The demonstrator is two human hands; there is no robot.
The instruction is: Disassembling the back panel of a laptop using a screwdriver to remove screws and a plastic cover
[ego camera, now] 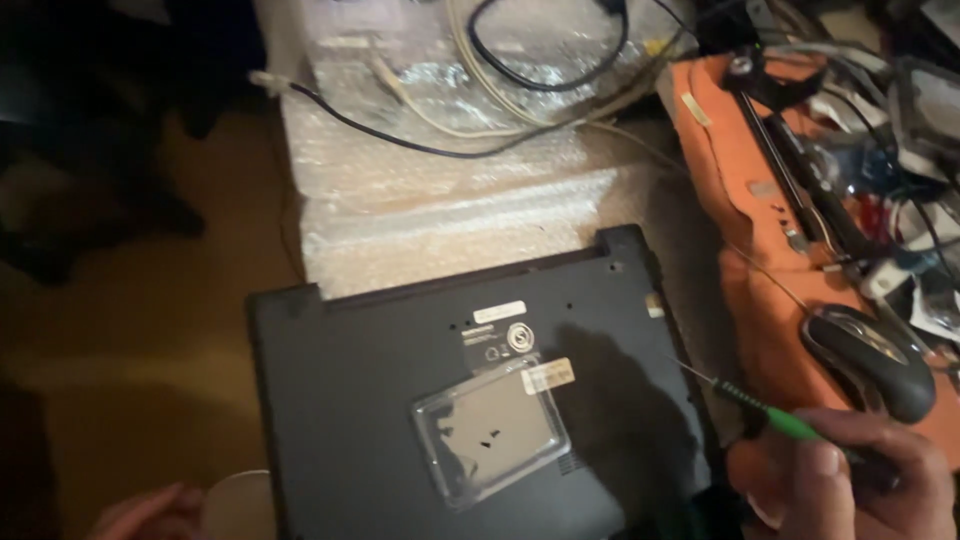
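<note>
A dark laptop [390, 400] lies upside down, its bottom panel facing up. On the panel rests a clear plastic lid [492, 430] with a few tiny black screws in it. My right hand [850, 480], at the lower right, holds a green-handled screwdriver [770, 415] whose thin tip points toward the laptop's right edge. My left hand [145, 512] shows only partly at the bottom left, next to a pale round cup rim [238, 500]; whether it grips the cup is unclear.
Bubble wrap [440, 200] with grey and black cables [520, 90] lies behind the laptop. To the right, an orange cloth [745, 210] carries a black computer mouse [870, 358], black bars and tangled wires. Brown floor is at the left.
</note>
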